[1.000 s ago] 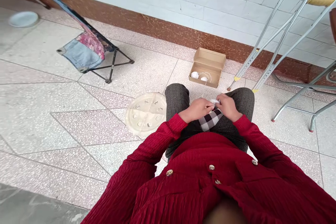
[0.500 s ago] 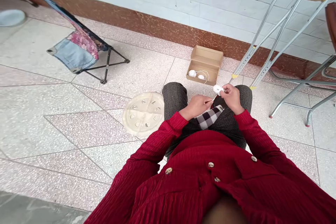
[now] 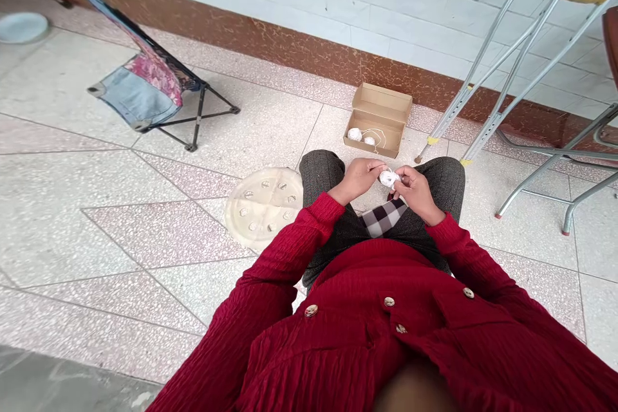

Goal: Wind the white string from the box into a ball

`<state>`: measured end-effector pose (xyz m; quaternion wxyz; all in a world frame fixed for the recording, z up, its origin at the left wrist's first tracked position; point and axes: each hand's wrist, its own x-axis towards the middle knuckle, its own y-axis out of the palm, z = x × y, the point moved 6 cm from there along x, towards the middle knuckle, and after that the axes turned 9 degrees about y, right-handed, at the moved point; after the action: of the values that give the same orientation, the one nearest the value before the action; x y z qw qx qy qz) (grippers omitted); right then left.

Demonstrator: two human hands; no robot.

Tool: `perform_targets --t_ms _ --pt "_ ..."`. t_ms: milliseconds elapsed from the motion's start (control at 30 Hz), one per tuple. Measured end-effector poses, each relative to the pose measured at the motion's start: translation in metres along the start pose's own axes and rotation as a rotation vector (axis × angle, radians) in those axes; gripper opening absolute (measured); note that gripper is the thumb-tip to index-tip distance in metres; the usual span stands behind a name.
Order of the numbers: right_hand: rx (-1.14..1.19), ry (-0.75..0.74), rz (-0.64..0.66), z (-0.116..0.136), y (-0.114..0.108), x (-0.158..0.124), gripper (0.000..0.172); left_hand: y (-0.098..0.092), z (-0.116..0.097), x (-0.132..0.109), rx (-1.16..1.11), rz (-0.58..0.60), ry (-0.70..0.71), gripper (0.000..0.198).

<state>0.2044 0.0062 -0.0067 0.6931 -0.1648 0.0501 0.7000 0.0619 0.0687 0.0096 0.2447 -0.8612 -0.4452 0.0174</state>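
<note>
I sit with my knees apart, in a red buttoned top and grey trousers. Both hands meet over my lap. My left hand (image 3: 360, 177) and my right hand (image 3: 416, 192) pinch a small white lump (image 3: 387, 177) between their fingertips; it looks like a little ball of thread or cotton, too small to name surely. A black-and-white checked cloth (image 3: 383, 217) lies on my lap just below the hands. On the floor by my left knee lies a round pale tray (image 3: 264, 205) holding several small white pieces.
An open cardboard box (image 3: 379, 119) with two white balls and a loop of thread stands near the wall ahead. A folding camp stool (image 3: 149, 87) is at the left, a white plate (image 3: 22, 27) far left. Crutches (image 3: 502, 58) and metal chair legs (image 3: 555, 174) stand at the right.
My right hand has lowered the white lump from above my knee back toward my lap, and my left hand has risen to meet it.
</note>
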Motion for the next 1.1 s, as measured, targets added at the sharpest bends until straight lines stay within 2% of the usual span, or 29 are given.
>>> perform_targets --t_ms 167,300,400,533,700,867,1000,1100 --pt "0.265 0.099 -0.006 -0.001 0.002 -0.008 0.032 0.011 0.01 -0.008 -0.205 -0.086 -0.161 0.031" --pt "0.407 0.2 0.105 0.001 0.006 -0.014 0.043 0.011 0.007 -0.012 -0.22 -0.098 -0.193 0.032" --pt "0.479 0.26 0.172 0.001 0.007 -0.018 0.043 0.013 0.005 -0.013 -0.208 -0.066 -0.174 0.029" --pt "0.562 0.31 0.169 -0.004 0.002 -0.017 0.044 0.015 0.008 -0.016 -0.16 -0.009 -0.158 0.03" --pt "0.619 0.39 0.172 -0.012 0.001 -0.015 0.04 0.015 0.016 -0.022 -0.109 -0.012 -0.157 0.035" --pt "0.601 0.375 0.207 -0.009 0.009 -0.017 0.04 0.031 0.018 -0.025 -0.159 -0.009 -0.233 0.029" --pt "0.554 0.31 0.098 -0.003 0.0 -0.012 0.043 0.043 0.018 -0.033 -0.161 0.03 -0.215 0.031" --pt "0.495 0.236 -0.035 0.0 -0.017 -0.004 0.044 0.043 0.02 -0.043 -0.027 0.094 -0.161 0.034"
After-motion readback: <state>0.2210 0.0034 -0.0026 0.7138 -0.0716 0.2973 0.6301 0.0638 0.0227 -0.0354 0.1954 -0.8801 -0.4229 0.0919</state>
